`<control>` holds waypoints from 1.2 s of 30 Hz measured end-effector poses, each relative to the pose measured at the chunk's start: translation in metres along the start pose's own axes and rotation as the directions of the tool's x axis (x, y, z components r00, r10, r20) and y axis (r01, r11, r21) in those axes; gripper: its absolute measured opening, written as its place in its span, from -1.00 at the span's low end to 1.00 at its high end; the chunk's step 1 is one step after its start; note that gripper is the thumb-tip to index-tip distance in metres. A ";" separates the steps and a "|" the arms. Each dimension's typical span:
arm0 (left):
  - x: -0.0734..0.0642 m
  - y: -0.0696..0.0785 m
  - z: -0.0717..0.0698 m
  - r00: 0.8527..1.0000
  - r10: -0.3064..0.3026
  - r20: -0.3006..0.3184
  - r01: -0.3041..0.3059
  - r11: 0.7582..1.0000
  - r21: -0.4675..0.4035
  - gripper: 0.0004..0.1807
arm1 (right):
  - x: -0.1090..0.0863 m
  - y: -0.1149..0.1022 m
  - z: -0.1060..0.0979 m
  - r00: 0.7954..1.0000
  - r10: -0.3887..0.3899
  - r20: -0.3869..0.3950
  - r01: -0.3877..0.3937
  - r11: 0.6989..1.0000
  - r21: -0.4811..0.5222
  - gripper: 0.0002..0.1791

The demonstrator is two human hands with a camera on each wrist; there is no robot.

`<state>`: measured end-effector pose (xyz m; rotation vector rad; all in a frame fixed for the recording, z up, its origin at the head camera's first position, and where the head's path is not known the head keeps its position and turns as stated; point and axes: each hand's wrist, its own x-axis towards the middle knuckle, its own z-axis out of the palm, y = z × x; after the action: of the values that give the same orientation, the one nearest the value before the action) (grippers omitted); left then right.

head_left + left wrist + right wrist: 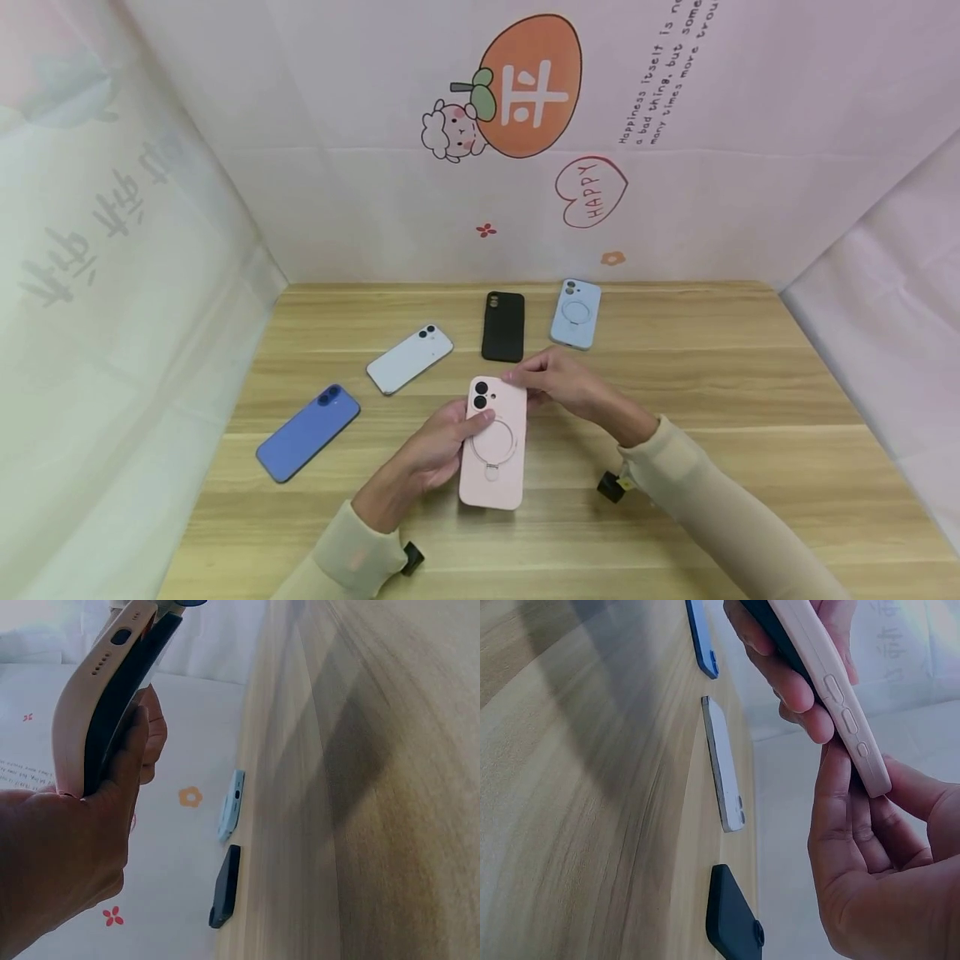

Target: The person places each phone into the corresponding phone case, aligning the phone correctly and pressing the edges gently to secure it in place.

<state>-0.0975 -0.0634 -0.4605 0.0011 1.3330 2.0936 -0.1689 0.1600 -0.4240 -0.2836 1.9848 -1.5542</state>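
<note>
Above the front middle of the table is a pale pink phone case [491,493], its back with the ring stand facing up. A dark, flat phone [112,712] lies against the case's inner side; in the left wrist view the two sit at a slight angle, with a gap at the port end. My left hand [437,446] grips both from the left side, thumb across the case's back near the camera holes. My right hand [564,385] pinches the upper right corner, thumb on the case [814,652] and fingers underneath.
On the table's left lie a blue phone [308,433] and a white phone [410,359]. Farther back are a black phone or case [504,329] and a light blue case [576,315] with a ring. Printed white cloth [360,192] hangs behind the wooden table [712,375].
</note>
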 end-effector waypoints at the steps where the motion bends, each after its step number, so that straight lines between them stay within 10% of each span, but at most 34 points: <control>1: 0.000 0.000 0.000 1.000 0.000 0.000 0.000 1.000 0.001 -0.47 | 0.000 0.000 0.000 1.000 0.001 -0.001 -0.001 1.000 0.005 -0.73; 36: 0.003 0.001 0.000 0.998 0.041 -0.055 -0.039 0.998 0.039 -0.44 | -0.005 0.005 0.011 0.990 -0.004 -0.138 0.010 0.999 0.039 -0.77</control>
<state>-0.0998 -0.0619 -0.4605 -0.0146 1.4166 2.1154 -0.1580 0.1548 -0.4289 -0.1712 2.0568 -1.6555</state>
